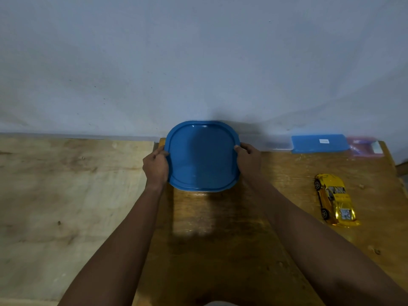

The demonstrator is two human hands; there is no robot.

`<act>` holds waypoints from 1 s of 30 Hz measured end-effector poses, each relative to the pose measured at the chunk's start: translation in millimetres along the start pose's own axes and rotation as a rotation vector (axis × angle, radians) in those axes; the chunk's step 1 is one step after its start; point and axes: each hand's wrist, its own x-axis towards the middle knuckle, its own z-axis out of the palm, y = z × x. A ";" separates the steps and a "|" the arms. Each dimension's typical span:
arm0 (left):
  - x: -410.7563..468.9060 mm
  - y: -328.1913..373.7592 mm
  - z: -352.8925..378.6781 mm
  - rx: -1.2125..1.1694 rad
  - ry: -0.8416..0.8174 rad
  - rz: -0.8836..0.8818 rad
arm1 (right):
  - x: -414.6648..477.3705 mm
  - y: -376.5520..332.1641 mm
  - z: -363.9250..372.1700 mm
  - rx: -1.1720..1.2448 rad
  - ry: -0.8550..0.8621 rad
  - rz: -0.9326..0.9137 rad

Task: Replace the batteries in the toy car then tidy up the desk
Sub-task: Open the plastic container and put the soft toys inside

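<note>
Toy car (335, 199) right of both hands

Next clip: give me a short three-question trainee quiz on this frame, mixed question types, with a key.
1. True or false: both hands grip the blue lid, the left hand on its left edge and the right hand on its right edge.
2. Multiple choice: where is the yellow toy car? A) under the lid B) on the desk, right of the lid and apart from both hands C) in the left hand
3. Fill in: the flat blue box lies at the desk's ____ edge, by the wall.

Key: 1 true; 2 B; 3 far
</note>
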 end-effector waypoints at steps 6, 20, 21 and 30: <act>28.2 16.2 9.9 0.128 -0.068 -0.068 | 4.0 -13.4 8.5 -0.029 -0.001 0.109; 44.4 4.1 17.7 0.169 -0.164 0.123 | 16.1 4.3 16.5 -0.064 0.049 -0.124; 44.0 3.3 17.9 0.187 -0.155 0.141 | 16.9 5.2 16.4 -0.072 0.050 -0.134; 38.5 6.1 17.3 0.249 -0.130 0.181 | 11.5 0.3 12.8 -0.049 0.001 -0.134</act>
